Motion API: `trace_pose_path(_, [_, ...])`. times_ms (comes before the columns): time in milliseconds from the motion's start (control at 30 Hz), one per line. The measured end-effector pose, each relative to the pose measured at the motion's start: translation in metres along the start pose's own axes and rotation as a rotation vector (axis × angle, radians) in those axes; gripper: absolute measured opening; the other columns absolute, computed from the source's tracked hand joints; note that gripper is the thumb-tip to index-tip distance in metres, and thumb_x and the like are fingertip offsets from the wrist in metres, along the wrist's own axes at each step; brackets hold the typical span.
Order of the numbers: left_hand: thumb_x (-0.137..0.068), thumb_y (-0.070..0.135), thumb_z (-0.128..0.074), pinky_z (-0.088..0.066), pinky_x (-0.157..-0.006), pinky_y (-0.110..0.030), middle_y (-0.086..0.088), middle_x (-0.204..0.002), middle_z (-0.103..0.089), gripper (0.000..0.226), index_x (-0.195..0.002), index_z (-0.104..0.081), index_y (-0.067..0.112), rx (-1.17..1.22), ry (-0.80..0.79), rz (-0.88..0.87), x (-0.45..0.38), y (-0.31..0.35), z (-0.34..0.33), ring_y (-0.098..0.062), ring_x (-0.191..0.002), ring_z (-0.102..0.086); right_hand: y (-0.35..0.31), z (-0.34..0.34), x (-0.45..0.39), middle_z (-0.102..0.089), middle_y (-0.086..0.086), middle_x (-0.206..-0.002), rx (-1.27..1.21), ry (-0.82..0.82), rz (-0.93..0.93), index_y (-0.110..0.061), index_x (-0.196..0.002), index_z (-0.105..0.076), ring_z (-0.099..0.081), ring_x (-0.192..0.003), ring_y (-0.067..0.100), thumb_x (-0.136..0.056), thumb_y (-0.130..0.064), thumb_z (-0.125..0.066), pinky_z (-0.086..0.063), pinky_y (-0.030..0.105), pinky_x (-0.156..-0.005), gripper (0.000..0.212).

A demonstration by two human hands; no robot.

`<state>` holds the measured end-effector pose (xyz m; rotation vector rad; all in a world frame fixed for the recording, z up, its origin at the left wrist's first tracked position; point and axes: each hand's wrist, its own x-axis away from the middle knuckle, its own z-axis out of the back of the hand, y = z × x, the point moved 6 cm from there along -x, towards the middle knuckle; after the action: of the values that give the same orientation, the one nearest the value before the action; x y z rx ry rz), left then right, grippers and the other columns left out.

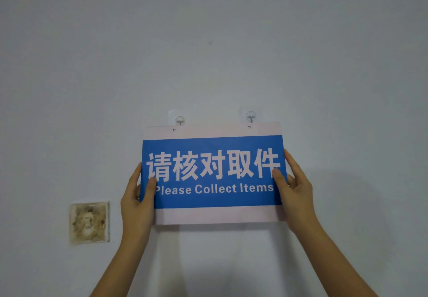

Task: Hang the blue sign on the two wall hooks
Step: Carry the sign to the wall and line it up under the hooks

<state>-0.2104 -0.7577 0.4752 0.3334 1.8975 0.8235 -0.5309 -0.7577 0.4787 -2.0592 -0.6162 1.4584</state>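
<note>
The blue sign (213, 155) with white borders and the words "Please Collect Items" is held flat against the grey wall. My left hand (136, 200) grips its left edge, thumb on the front. My right hand (294, 187) grips its right edge the same way. Two clear adhesive hooks are stuck on the wall: the left hook (180, 119) and the right hook (250, 116) both show just above the sign's top edge. Two small holes sit in the sign's top white strip, each slightly below its hook. The sign tilts a little, its right side higher.
A stained, square wall plate (89, 222) is on the wall to the lower left of the sign. The rest of the wall (208, 41) is plain grey, with a small dark mark above the hooks.
</note>
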Motion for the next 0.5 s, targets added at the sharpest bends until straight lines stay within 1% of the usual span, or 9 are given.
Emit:
trace_pose_path(133, [-0.093,0.026,-0.052,-0.052,-0.074,-0.026,0.019,-0.097,-0.061,0.045,-0.135,-0.042,0.037,0.002,0.001,-0.005,0.002,0.003,-0.004,0.003,-0.085,-0.062,-0.004,0.002,-0.002,-0.071,-0.001,-0.097,-0.011,-0.008,0.005,-0.036,-0.135,-0.043,-0.072,-0.072,0.0,-0.094,-0.014,-0.053,-0.056,0.015,-0.056,0.048])
trace_pose_path(233, [-0.093,0.026,-0.053,-0.05,-0.07,-0.021,0.021,-0.095,-0.06,0.044,-0.136,-0.043,0.035,-0.016,0.002,-0.035,0.0,0.006,-0.007,0.012,-0.076,-0.064,-0.006,0.005,-0.005,-0.072,0.003,-0.099,-0.015,-0.007,0.007,-0.034,-0.137,-0.043,-0.072,-0.075,0.003,-0.094,-0.013,-0.054,-0.057,0.017,-0.059,0.049])
trace_pose_path(333, [-0.093,0.026,-0.052,-0.049,-0.069,-0.02,0.02,-0.095,-0.06,0.046,-0.137,-0.042,0.032,-0.007,-0.005,-0.052,-0.001,0.01,-0.01,0.004,-0.083,-0.062,-0.007,0.006,-0.009,-0.072,-0.006,-0.093,-0.021,-0.003,0.012,-0.033,-0.138,-0.042,-0.072,-0.073,0.002,-0.094,-0.014,-0.054,-0.056,0.016,-0.057,0.049])
trace_pose_path(367, [-0.094,0.025,-0.052,-0.05,-0.07,-0.021,0.02,-0.096,-0.06,0.046,-0.138,-0.042,0.031,-0.004,-0.005,-0.054,-0.001,0.011,-0.011,0.003,-0.086,-0.061,-0.008,0.006,-0.01,-0.072,-0.006,-0.093,-0.018,-0.004,0.016,-0.033,-0.138,-0.042,-0.072,-0.073,0.002,-0.094,-0.014,-0.054,-0.056,0.016,-0.057,0.049])
trace_pose_path(433, [-0.094,0.026,-0.051,-0.051,-0.071,-0.021,0.02,-0.096,-0.06,0.045,-0.138,-0.042,0.031,-0.006,-0.006,-0.049,-0.003,0.01,-0.011,0.004,-0.084,-0.062,-0.008,0.006,-0.011,-0.072,-0.001,-0.095,-0.003,-0.01,0.017,-0.033,-0.139,-0.041,-0.072,-0.072,0.001,-0.094,-0.016,-0.054,-0.057,0.017,-0.058,0.05])
trace_pose_path(500, [-0.095,0.027,-0.049,-0.051,-0.066,-0.017,0.014,-0.097,-0.063,0.042,-0.137,-0.043,0.031,-0.012,-0.012,-0.041,-0.005,0.008,-0.012,0.008,-0.079,-0.064,-0.007,0.006,-0.012,-0.071,0.004,-0.1,0.005,-0.011,0.01,-0.033,-0.14,-0.039,-0.072,-0.073,0.0,-0.095,-0.017,-0.053,-0.057,0.016,-0.058,0.05])
